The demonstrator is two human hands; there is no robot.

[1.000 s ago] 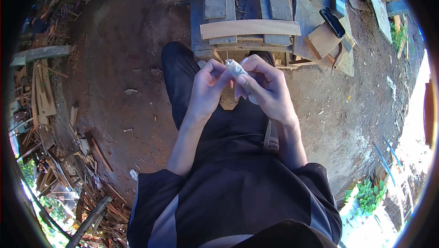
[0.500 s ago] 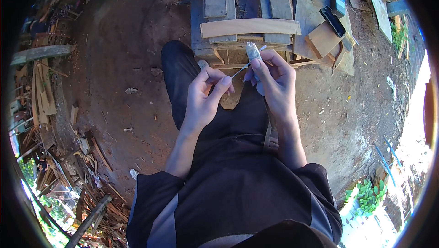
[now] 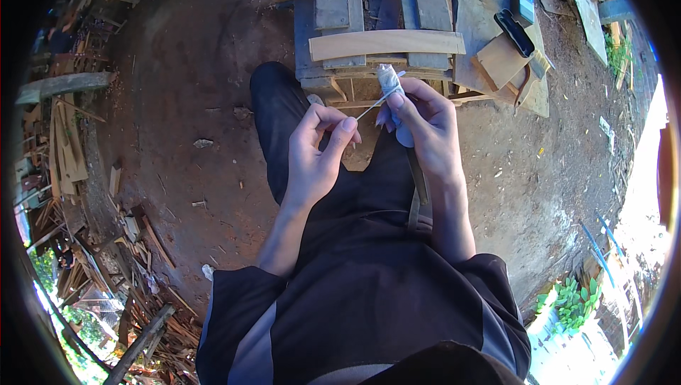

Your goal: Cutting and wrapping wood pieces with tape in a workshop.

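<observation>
Between the thumb and fingers of my right hand (image 3: 430,128) is a whitish wrapped handle (image 3: 387,80), held above my lap with its top end pointing away from me. A flat dark strip (image 3: 418,176) runs from below it toward my waist; whether it is a blade I cannot tell. My left hand (image 3: 316,151) is closed in a pinch on a thin white string (image 3: 368,110). The string stretches tight up to the handle and crosses it at a slant. My right fingers hide part of the handle's lower portion.
In front stands a low stack of wooden boards (image 3: 386,43). To its right are a blue box (image 3: 523,3), an open black case (image 3: 514,32) and a wooden block (image 3: 502,61) on a board. Scrap wood (image 3: 67,144) lies heaped at the left. Dirt floor (image 3: 191,87) surrounds me.
The string now crosses the front of the wrapped handle, where before it met it lower down. The handle has tilted slightly, and more of the dark strip shows. Both hands keep their grip.
</observation>
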